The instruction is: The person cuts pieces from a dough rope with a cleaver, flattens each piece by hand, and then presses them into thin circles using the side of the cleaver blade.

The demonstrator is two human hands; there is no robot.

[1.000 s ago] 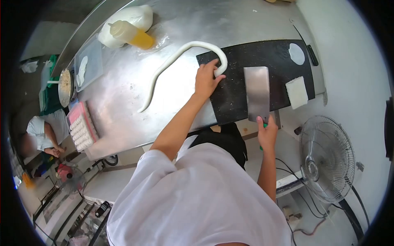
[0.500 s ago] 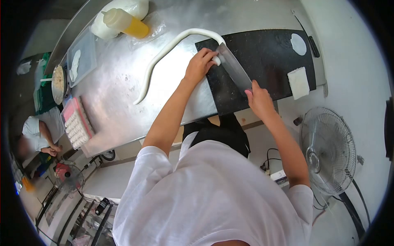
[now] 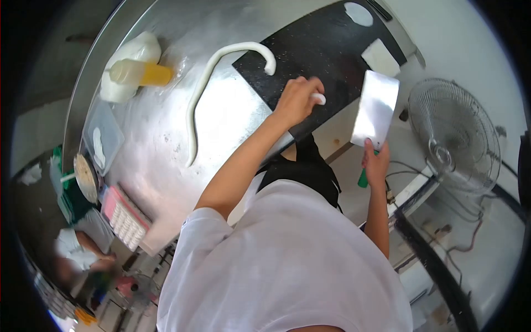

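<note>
A small piece of white dough (image 3: 319,99) is in the fingers of my left hand (image 3: 297,101), over the near part of the black board (image 3: 321,50). My right hand (image 3: 376,161) grips the green handle of a cleaver (image 3: 377,105). Its broad blade faces up, off the board's near right side, below a folded white cloth (image 3: 381,57). A long dough rope (image 3: 197,95) curves across the steel table (image 3: 160,133), with its cut end resting on the board. Farther back on the board lies a flat white round (image 3: 359,14).
At the left stand a squeeze bottle of yellow liquid (image 3: 155,74), a white bag (image 3: 130,58), a clear plastic tub (image 3: 114,133) and a pink-edged tray of dough pieces (image 3: 127,224). A floor fan (image 3: 453,133) is at the right. Another person (image 3: 83,243) sits at lower left.
The cleaver has left the dough rope and swung right, off the board. My left hand has moved away from the rope toward me with a dough piece. The whole view has turned.
</note>
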